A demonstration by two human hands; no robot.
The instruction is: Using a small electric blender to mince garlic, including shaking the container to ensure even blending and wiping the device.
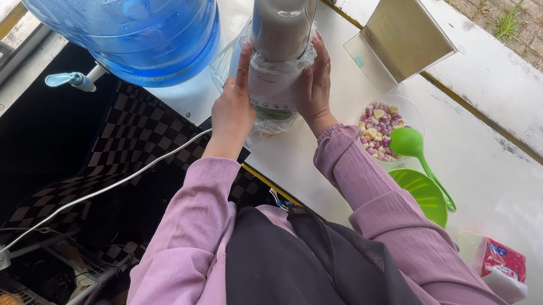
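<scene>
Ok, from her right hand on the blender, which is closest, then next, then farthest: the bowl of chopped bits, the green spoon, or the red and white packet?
Measured from the right hand in the head view:
1. Bowl of chopped bits, just below the hand, by the wrist.
2. Green spoon, a little beyond the bowl, its scoop at the bowl's lower edge.
3. Red and white packet, far down the counter, by the elbow.

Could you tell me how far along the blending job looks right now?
Done: the blender is already filled with a grey mix, lid on. In hand: left hand and right hand grip its base. Left: chopped pieces remain in the clear bowl beside the green spoon.
</scene>
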